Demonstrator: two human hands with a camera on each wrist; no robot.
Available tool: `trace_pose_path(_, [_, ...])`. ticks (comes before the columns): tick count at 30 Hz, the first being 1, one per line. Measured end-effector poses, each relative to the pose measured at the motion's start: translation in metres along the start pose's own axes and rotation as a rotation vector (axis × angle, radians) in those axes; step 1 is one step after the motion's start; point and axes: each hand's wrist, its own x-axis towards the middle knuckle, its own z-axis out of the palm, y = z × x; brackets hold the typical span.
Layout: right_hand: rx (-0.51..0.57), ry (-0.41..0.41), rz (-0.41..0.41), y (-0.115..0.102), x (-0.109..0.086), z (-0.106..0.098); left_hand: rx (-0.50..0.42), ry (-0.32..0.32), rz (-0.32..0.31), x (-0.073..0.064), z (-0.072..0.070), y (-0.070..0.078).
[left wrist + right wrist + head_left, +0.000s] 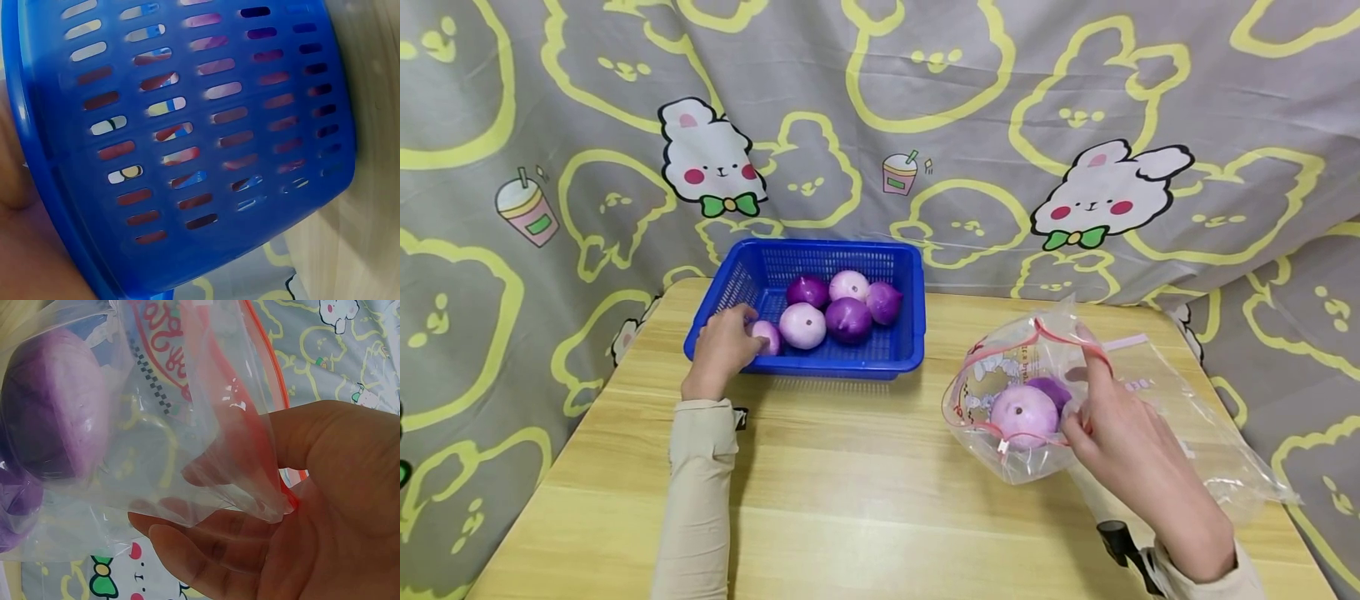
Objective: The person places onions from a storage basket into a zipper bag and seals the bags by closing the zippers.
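Note:
My left hand [718,350] reaches over the left end of the blue basket [917,333], its thumb and fingers curled at a pale purple onion [766,337] by the near wall. In the left wrist view, the basket's slotted wall [206,137] hides most of that hand. My right hand [1131,433] holds the rim of a clear zipper bag [977,454], thumb inside and fingers outside. Its red-edged mouth gapes toward the left. Inside lie a pale onion [1025,412] and a darker purple one [1051,390] behind it.
Several more onions, pale and dark purple, sit in the basket, including a dark onion [848,320]. A second clear plastic bag [1195,408] lies flat on the wooden table [850,483] at the right. A patterned grey curtain [820,75] hangs behind the table.

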Motion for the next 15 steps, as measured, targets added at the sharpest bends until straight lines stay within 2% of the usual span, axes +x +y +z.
trace_pose_path(7, [-0.002, 0.0, 0.0, 0.0006, -0.0004, 0.0008, 0.018, -0.087, -0.017, -0.0018, -0.0021, 0.0031])
trace_pose_path(15, [-0.006, -0.01, 0.006, 0.0, 0.0005, 0.0007, 0.002, -0.044, 0.042, -0.0034, -0.0019, 0.0034])
